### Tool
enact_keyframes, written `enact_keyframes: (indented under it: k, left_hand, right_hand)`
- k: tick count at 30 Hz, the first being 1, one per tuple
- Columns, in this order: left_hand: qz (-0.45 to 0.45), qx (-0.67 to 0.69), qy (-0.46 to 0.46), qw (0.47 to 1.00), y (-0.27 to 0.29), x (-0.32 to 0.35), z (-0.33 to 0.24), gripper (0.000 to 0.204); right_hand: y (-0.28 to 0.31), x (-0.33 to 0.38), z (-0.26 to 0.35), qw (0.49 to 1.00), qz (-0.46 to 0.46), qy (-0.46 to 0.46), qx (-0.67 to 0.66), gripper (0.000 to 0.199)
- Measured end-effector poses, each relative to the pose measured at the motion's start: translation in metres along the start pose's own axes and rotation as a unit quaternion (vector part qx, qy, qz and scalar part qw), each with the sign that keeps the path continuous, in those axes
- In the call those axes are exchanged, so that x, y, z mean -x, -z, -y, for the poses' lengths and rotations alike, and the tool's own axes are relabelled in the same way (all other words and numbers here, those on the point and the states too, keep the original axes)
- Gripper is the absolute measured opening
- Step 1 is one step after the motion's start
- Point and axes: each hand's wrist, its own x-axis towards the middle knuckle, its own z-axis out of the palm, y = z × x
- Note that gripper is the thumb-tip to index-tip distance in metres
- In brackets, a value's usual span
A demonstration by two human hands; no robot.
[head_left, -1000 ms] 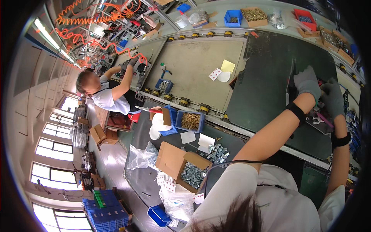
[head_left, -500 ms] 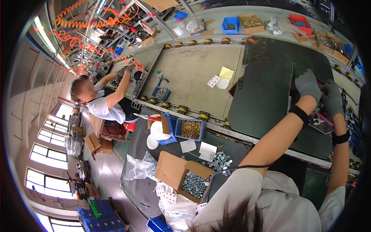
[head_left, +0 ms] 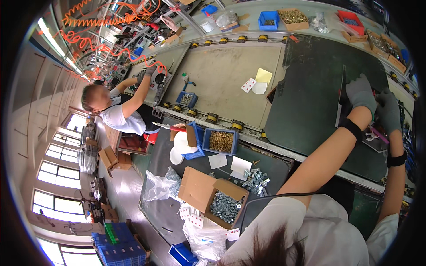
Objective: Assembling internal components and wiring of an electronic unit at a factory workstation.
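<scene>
Nearby, lay an open cardboard box (head_left: 212, 194) of silvery nuts on the dark bench, beside a blue bin (head_left: 220, 140) of brass screws; sat a yellow note (head_left: 263, 76) on the beige conveyor panel. Pressed down, gloved left hand (head_left: 360, 93) on the upright dark panel (head_left: 341, 95), fingers curled over its edge. Rested alongside, gloved right hand (head_left: 388, 111), grip impossible to tell.

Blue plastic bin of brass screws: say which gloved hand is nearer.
Left. The left hand is nearer the blue plastic bin of brass screws; the right hand lies farther off.
</scene>
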Motion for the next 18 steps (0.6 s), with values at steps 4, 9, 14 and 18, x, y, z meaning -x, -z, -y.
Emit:
enact_keyframes:
  k: [4,9,14,18]
  left_hand:
    - [0.009,0.002,0.017,1.000,0.000,-0.004,-0.001,0.066]
    - [0.042,0.023,0.008,0.999,0.002,-0.007,0.000,0.072]
    - [0.084,0.032,0.015,0.996,0.007,-0.010,0.000,0.075]
    - [0.060,0.034,0.005,0.998,0.008,-0.003,0.000,0.073]
  right_hand:
    - [0.003,-0.002,0.005,0.997,0.046,-0.051,-0.021,0.018]
    - [0.006,-0.001,0.013,0.997,0.024,-0.063,-0.022,0.017]
    - [0.009,-0.006,0.012,0.996,0.063,-0.048,0.030,0.016]
    - [0.009,-0.004,0.011,0.996,0.043,-0.012,0.075,0.013]
